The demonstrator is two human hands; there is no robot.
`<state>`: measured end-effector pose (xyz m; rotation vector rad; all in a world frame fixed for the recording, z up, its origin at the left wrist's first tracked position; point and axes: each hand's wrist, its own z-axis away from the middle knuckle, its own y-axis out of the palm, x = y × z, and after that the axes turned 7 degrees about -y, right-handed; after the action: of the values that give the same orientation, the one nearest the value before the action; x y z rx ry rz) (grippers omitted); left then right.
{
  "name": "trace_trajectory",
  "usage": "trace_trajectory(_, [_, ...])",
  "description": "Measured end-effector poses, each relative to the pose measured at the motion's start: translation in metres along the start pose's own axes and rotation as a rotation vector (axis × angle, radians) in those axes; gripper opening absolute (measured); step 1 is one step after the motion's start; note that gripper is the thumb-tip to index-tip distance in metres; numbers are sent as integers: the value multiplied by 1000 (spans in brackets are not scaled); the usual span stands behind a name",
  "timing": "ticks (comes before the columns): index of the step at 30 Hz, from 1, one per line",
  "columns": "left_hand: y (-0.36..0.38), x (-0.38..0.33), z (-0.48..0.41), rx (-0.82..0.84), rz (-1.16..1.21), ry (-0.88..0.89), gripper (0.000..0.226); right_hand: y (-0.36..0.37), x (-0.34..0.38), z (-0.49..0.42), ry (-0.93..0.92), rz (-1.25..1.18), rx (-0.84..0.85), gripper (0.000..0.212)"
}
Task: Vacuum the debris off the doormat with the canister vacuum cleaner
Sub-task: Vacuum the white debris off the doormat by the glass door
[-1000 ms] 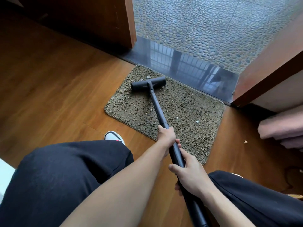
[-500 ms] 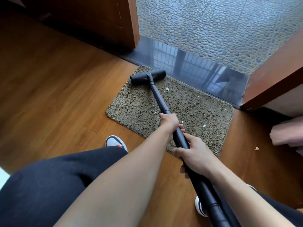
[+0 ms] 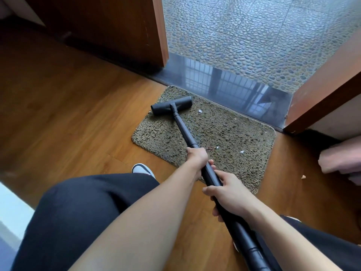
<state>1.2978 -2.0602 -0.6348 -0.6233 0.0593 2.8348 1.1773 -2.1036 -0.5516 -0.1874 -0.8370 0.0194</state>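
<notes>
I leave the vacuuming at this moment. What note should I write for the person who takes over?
Left hand grips the wand far down; right hand grips it nearer the body.
Floor head sits at the far left corner of the doormat.
Done: the mat's near left part shows no scraps.
Left: three white scraps on its middle and right, plus one crumb on the floor.

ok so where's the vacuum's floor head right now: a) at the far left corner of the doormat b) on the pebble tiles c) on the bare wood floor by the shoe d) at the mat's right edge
a: the floor head lies on the doormat at its far left corner, close to the dark threshold.
</notes>
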Motion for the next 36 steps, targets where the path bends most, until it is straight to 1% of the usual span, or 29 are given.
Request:
trace_trajectory(6, [-3, 59, 39, -35, -41, 8, 45, 13, -31, 60, 2, 59, -1, 37])
trace_trajectory(9, [0, 81, 53, -38, -73, 6, 40, 14, -43, 86, 8, 71, -11, 32])
trace_trajectory(12, [7, 95, 64, -7, -83, -13, 34, 11, -52, 104, 6, 51, -38, 33])
trace_trajectory(15, [20, 105, 71, 28, -133, -2, 38, 10, -63, 117, 11, -1, -83, 35])
trace_trajectory(17, [30, 108, 72, 53, -164, 5, 35, 10, -69, 121, 17, -41, -116, 34])
trace_trajectory(21, [46, 103, 68, 77, -170, 5, 17, 2, -75, 113, 27, -71, -178, 32])
trace_trajectory(23, [50, 96, 64, 81, -152, 1, 16, -2, -75, 103, 28, -74, -187, 33])
trace_trajectory(27, [54, 78, 49, 85, -131, 9, 25, -6, -70, 79, 33, -82, -196, 42])
trace_trajectory(29, [55, 69, 39, 89, -117, 13, 28, -8, -64, 67, 29, -78, -189, 43])
trace_trajectory(32, [57, 55, 23, 94, -104, 14, 41, -13, -55, 50, 31, -78, -182, 39])
trace_trajectory(34, [60, 45, 14, 90, -97, 12, 47, -19, -48, 40, 37, -86, -176, 33])
trace_trajectory(36, [63, 34, 10, 83, -86, 16, 45, -24, -42, 31, 46, -103, -168, 26])
